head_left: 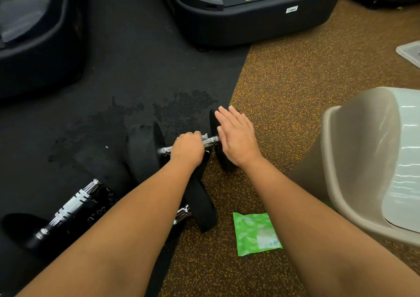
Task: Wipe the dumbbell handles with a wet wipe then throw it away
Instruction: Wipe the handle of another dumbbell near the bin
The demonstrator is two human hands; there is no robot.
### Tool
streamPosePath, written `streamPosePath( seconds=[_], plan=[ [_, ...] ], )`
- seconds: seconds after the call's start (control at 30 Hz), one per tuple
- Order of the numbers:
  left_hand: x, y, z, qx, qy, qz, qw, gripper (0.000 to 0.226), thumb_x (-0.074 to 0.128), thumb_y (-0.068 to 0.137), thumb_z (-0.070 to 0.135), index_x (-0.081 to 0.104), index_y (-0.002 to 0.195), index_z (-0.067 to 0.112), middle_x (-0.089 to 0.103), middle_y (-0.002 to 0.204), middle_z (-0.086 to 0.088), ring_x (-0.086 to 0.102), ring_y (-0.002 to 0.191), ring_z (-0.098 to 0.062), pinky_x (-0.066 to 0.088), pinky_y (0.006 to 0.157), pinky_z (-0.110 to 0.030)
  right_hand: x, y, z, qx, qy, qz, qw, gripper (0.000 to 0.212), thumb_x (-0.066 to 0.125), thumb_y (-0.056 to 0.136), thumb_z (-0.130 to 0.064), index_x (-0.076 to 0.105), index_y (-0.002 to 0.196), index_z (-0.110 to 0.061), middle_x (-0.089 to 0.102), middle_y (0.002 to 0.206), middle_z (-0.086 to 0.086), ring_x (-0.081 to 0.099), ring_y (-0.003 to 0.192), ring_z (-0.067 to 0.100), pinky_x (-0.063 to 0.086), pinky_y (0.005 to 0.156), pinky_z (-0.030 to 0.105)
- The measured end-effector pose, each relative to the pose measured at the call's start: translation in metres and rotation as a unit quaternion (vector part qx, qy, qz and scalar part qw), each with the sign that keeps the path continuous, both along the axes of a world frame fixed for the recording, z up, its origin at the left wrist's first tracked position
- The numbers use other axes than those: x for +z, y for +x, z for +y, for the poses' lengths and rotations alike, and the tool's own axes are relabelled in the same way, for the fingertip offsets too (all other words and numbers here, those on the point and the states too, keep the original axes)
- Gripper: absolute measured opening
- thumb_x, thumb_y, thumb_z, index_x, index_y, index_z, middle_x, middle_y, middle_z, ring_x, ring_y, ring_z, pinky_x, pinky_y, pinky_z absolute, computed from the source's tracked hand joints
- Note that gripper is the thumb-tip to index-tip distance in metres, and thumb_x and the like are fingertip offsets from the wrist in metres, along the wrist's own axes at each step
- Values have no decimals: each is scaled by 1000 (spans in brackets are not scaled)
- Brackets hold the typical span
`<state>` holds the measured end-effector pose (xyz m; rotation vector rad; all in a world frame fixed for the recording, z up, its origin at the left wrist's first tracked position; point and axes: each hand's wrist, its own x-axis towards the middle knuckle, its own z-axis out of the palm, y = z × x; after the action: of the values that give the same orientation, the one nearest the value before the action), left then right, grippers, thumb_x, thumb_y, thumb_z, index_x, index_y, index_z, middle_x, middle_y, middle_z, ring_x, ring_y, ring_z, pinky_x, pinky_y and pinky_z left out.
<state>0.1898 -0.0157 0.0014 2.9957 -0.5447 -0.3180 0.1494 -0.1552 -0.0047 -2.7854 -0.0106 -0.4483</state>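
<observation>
Even indoor light, soft shadows, glare on bin liner (400,160), edges warped.

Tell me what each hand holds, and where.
The left hand grips the wipe around the dumbbell handle, near its middle. The right hand holds nothing; it rests open against the end plate.

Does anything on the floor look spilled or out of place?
Yes. A dark blotchy patch spreads over the black mat just behind the dumbbell being gripped, like wet splashes. Whether it is liquid or a stain, I cannot tell.
</observation>
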Motion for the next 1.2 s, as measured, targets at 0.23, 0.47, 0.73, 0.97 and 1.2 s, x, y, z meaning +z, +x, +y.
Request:
streamPosePath(
  seconds=[0.23, 0.47, 0.73, 0.97, 1.2],
  plan=[
    [9, -3, -9, -81, -24, 41, 996, 40, 46, 90, 7, 47, 130, 11, 54, 127, -15, 51, 117, -31, 42, 94, -40, -1, 1, 0, 4, 1, 5, 1000, 47, 30, 97, -29, 42, 141, -18, 39, 149, -2, 27, 143, 20, 20, 116, 40],
    [2, -22, 10, -137, 10, -23, 990, 50, 34, 97, 8, 24, 146, 4, 25, 153, -13, 18, 143, -28, 17, 116, -36, 3, -1, -4, 15, 5, 19, 1000, 45, 34, 99, -27, 39, 143, -17, 36, 151, -2, 24, 144, 19, 17, 117, 40],
    [-6, -34, -20, -69, 104, -20, 992, 50, 34, 98, 14, 24, 144, -5, 20, 151, -26, 8, 143, -44, 11, 117, -54, 6, -2, -2, 16, 7, 30, 999, 44, 34, 101, -27, 36, 144, -18, 32, 153, -2, 20, 145, 18, 13, 118, 38],
    [-13, -34, -8, -129, 109, -45, 985, 54, 27, 101, 15, 10, 147, -6, 11, 154, -27, 9, 144, -39, 12, 118, -45, 2, 0, -2, 15, 16, 10, 1000, 50, 26, 97, -34, 43, 140, -17, 40, 149, 0, 28, 142, 21, 21, 115, 41],
    [-5, -31, -7, -68, 138, -49, 987, 41, 32, 98, 10, 37, 133, -12, 40, 135, -33, 33, 130, -45, 31, 111, -46, 2, -1, -3, 20, 18, 17, 999, 44, 35, 100, -26, 39, 143, -17, 36, 151, -1, 24, 144, 21, 17, 117, 41]
  ],
)
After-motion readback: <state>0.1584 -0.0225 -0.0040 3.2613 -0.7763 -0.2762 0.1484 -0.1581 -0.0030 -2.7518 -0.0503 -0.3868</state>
